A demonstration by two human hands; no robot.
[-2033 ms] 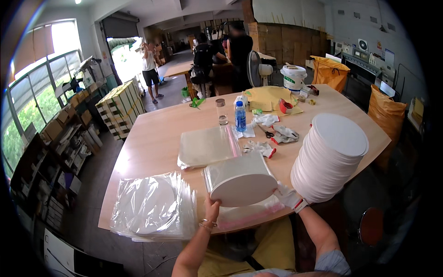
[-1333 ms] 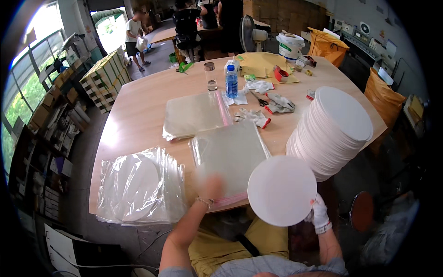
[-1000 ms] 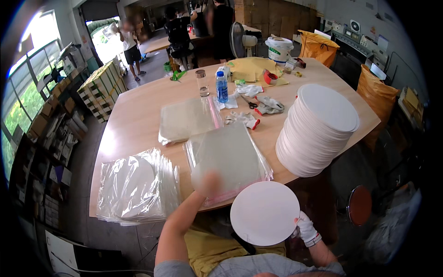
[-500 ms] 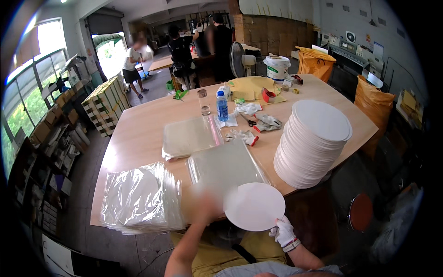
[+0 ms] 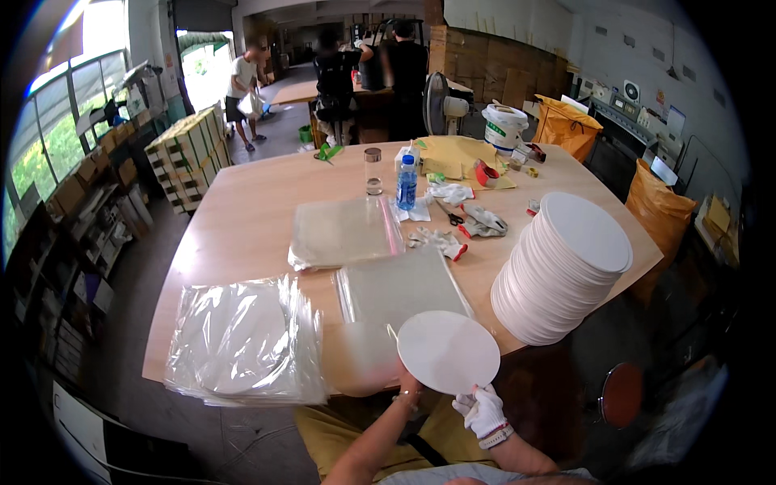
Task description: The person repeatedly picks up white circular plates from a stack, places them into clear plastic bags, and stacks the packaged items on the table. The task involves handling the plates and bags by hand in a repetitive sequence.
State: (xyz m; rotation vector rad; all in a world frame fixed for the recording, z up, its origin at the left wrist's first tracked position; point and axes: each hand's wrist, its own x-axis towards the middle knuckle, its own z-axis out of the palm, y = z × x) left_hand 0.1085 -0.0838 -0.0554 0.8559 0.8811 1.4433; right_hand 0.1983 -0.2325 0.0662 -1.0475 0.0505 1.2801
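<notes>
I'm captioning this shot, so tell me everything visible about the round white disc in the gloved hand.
The white disc looks thin, flat and smooth, perhaps card or foam. It is tilted at the near edge of the table, hiding part of the clear plastic bags. The gloved right hand grips its near rim; the bare left hand is at its left rim, partly hidden behind it.
</notes>
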